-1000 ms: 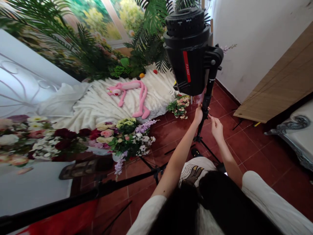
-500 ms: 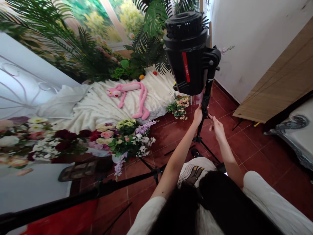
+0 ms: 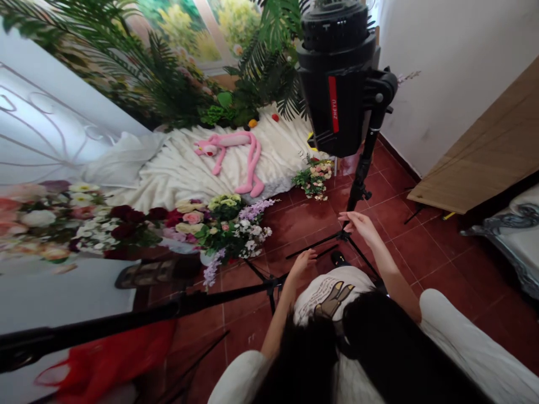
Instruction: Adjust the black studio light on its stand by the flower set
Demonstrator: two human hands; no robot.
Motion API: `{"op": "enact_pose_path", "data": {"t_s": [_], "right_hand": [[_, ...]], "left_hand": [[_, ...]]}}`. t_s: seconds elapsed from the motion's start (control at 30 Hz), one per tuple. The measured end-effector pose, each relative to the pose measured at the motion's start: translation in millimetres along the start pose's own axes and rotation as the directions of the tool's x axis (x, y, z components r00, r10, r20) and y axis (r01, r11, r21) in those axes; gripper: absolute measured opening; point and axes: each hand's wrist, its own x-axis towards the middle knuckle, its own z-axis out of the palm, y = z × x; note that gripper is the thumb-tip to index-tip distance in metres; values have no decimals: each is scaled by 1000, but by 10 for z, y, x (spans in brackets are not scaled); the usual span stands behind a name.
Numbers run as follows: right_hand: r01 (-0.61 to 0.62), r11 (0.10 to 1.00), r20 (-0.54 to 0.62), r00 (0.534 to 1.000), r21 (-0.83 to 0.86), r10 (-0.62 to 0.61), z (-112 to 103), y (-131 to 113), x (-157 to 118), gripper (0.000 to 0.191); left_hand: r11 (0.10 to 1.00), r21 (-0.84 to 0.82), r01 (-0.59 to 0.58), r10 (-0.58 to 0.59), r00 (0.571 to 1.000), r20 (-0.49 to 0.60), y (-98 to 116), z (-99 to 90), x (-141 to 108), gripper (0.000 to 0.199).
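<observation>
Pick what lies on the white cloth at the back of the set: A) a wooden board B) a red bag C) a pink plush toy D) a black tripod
C: a long-limbed pink plush toy lies stretched out on the white cloth, in front of the green ferns.

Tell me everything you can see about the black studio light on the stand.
The studio light is a bulky black housing, plastic by its look, with a ribbed round cap on top and a red strip bearing white lettering down its side. A black bracket at its right fixes it to a slim black stand, whose tripod legs spread on the red tile floor. It is tilted downward. Neither hand touches it; the right hand hovers near the stand's lower part.
</observation>
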Motion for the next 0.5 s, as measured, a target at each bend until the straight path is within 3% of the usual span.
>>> {"op": "enact_pose_path", "data": {"t_s": [0.13, 0.2, 0.27, 0.37, 0.5], "right_hand": [[-60, 997, 101, 993, -43, 64, 199, 28, 79, 33], [-81, 994, 150, 984, -74, 91, 309, 48, 126, 32], [-95, 990, 194, 975, -101, 113, 430, 70, 173, 32], [-102, 983, 274, 952, -150, 140, 635, 97, 230, 35], [-69, 974, 404, 902, -216, 153, 923, 120, 252, 45]], "left_hand": [[996, 0, 89, -86, 957, -276, -282, -825, -194, 37], [995, -31, 99, -102, 887, -449, -307, -1209, -338, 37], [998, -43, 49, -65, 791, -608, -290, -1528, -535, 39], [999, 51, 14, 27, 685, -728, -209, -1829, -906, 44], [950, 247, 190, 86, 601, -795, -14, -1901, -1431, 41]]}}
